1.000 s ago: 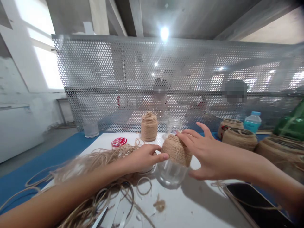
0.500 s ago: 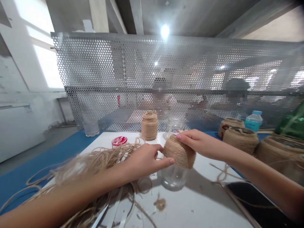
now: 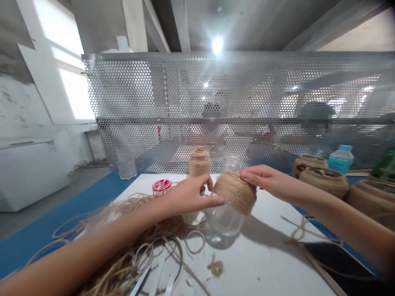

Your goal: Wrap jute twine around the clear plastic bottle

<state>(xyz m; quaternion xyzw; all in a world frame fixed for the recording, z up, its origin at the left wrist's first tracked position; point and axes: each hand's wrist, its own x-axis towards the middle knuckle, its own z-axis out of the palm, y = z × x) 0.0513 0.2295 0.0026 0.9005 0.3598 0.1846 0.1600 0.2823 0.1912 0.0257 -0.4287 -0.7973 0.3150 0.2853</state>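
A glass jar (image 3: 230,205) lies tilted above the white tabletop (image 3: 265,255), its far half wound in tan twine and its near half bare glass. My right hand (image 3: 262,181) grips the wrapped end from the right, fingers curled over the top. My left hand (image 3: 189,195) touches the jar's left side with a stretched forefinger and its thumb up, pinching the twine against it. A loose heap of twine (image 3: 135,230) lies under my left forearm.
A fully wrapped jar (image 3: 199,161), a bare glass jar (image 3: 233,163) and a red lid (image 3: 161,185) stand farther back. Wrapped pots (image 3: 324,179) and a blue-capped bottle (image 3: 340,158) sit at right. A dark phone (image 3: 342,263) lies near right. People sit behind a perforated metal screen (image 3: 247,111).
My right hand closed from an open spread onto the wrapped end of the jar. The jar was lifted and turned slightly; my left forefinger stayed against its side.
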